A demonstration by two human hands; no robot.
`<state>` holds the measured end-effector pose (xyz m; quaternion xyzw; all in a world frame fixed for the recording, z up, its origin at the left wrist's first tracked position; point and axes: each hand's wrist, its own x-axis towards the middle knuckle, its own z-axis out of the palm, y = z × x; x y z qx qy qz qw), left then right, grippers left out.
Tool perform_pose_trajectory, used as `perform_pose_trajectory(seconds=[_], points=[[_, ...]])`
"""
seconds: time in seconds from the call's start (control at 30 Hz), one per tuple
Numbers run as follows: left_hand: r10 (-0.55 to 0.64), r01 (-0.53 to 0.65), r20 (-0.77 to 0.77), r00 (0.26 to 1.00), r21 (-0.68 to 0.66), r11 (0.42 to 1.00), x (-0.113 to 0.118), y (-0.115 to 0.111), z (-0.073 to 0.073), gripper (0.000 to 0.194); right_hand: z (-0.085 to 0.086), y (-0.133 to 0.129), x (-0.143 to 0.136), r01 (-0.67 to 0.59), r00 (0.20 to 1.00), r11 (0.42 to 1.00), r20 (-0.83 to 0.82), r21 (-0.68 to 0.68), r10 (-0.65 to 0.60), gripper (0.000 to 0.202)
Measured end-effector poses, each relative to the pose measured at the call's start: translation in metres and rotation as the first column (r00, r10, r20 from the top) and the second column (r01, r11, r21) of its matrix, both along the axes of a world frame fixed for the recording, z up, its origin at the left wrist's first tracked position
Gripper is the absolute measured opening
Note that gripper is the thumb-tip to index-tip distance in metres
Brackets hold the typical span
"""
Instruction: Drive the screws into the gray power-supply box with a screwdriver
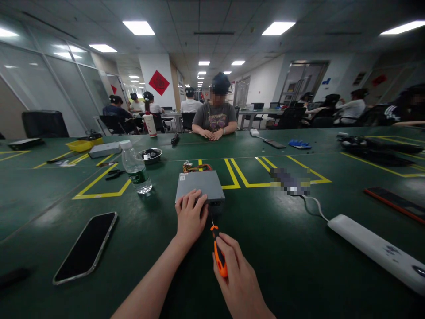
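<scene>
A grey computer power supply [201,184] lies on the green table, its bundled cables [198,167] sticking out at the far side. My left hand [191,215] grips its near edge, the fingers spread over the top and the thumb at the front face. In my right hand [236,266] is an orange and black screwdriver [219,253], held by the handle. Its thin shaft points away from me toward the near face of the power supply. Whether the tip touches a screw there, I cannot tell.
A water bottle [137,170] and a metal bowl [151,155] stand to the left, with a phone [86,248] nearer me. At right lie a white power strip [375,248] and an orange-edged phone [396,204]. Across the table sits a person [215,115].
</scene>
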<state>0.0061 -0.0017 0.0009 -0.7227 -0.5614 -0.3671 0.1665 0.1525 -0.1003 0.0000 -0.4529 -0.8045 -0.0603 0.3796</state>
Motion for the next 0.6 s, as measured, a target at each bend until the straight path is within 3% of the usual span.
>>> perform_pose_trajectory(seconds=[0.2, 0.43, 0.6], points=[[-0.001, 0.0, 0.006, 1.0, 0.014, 1.0, 0.0, 0.0, 0.0, 0.024, 0.002, 0.001, 0.002, 0.047, 0.996, 0.999, 0.079, -0.015, -0.046, 0.034], [-0.004, 0.004, 0.009, 1.0, 0.013, 1.0, 0.0, -0.001, 0.0, 0.024, 0.009, 0.0, -0.005, 0.02, 0.998, 0.996, -0.061, -0.082, -0.025, 0.032], [-0.004, 0.004, 0.013, 1.0, 0.008, 1.0, 0.0, -0.001, 0.001, 0.024, -0.001, -0.001, -0.004, 0.071, 0.996, 0.985, -0.047, -0.156, -0.079, 0.035]])
